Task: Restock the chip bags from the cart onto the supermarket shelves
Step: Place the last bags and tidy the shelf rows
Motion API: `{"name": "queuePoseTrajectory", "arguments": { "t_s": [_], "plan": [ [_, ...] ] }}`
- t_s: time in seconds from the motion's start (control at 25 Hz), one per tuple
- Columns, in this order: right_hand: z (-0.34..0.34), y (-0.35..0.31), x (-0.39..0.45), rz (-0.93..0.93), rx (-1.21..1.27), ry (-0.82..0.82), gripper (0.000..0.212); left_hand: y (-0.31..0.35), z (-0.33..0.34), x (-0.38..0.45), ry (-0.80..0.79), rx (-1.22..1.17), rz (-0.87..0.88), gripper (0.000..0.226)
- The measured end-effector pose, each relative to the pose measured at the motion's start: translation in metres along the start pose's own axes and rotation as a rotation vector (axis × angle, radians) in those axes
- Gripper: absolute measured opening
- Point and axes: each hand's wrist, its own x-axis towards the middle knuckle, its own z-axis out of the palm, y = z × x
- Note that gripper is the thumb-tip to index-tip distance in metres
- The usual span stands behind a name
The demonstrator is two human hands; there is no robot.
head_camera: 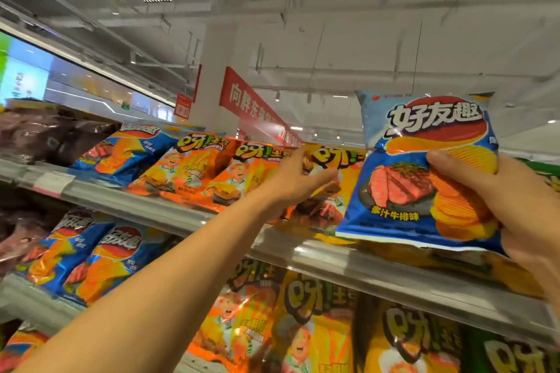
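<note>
My right hand (521, 215) holds a blue chip bag (415, 179) with a steak picture, upright in front of the top shelf (188, 218). My left hand (298, 177) reaches up to that shelf, fingers and thumb spread against a yellow chip bag (336, 157) lying there; whether it grips the bag I cannot tell. Orange chip bags (197, 172) lie to its left, and a blue chip bag on the shelf (121, 151) lies further left.
The shelf below holds blue bags (91, 254) at left and orange and yellow bags (303, 321) at right. Dark bags (39, 133) fill the far left. A red hanging banner (251, 103) and the ceiling are behind. The cart is out of view.
</note>
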Motion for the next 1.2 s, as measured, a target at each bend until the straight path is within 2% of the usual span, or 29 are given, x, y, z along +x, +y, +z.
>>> {"name": "queuePoseTrajectory", "arguments": {
  "t_s": [0.2, 0.32, 0.48, 0.68, 0.8, 0.96, 1.12, 1.2],
  "plan": [
    [0.116, -0.012, 0.009, -0.027, 0.065, -0.026, 0.047, -0.030, -0.102, -0.039, 0.185, 0.401, 0.348, 0.048],
    [0.213, -0.016, 0.017, -0.038, 0.159, -0.027, 0.042, -0.081, -0.197, -0.074, 0.218, 0.681, 0.444, 0.044],
    [0.342, -0.015, 0.037, 0.031, 0.185, -0.096, 0.042, -0.145, -0.312, -0.105, 0.273, 0.730, 0.370, 0.046],
    [0.440, -0.013, 0.057, 0.058, 0.204, -0.084, 0.042, -0.204, -0.398, -0.113, 0.339, 0.722, 0.265, 0.047],
    [0.485, -0.016, 0.072, 0.085, 0.220, -0.092, 0.022, -0.237, -0.423, -0.112, 0.292, 0.756, 0.176, 0.057],
    [0.535, -0.022, 0.097, 0.117, 0.251, -0.104, 0.021, -0.261, -0.441, -0.104, 0.220, 0.856, 0.218, 0.062],
    [0.580, -0.031, 0.126, 0.117, 0.244, -0.136, 0.017, -0.270, -0.470, -0.079, 0.228, 0.808, 0.204, 0.058],
    [0.604, -0.028, 0.140, 0.113, 0.236, -0.128, 0.031, -0.278, -0.476, -0.077, 0.276, 0.732, 0.213, 0.046]
  ]
}}
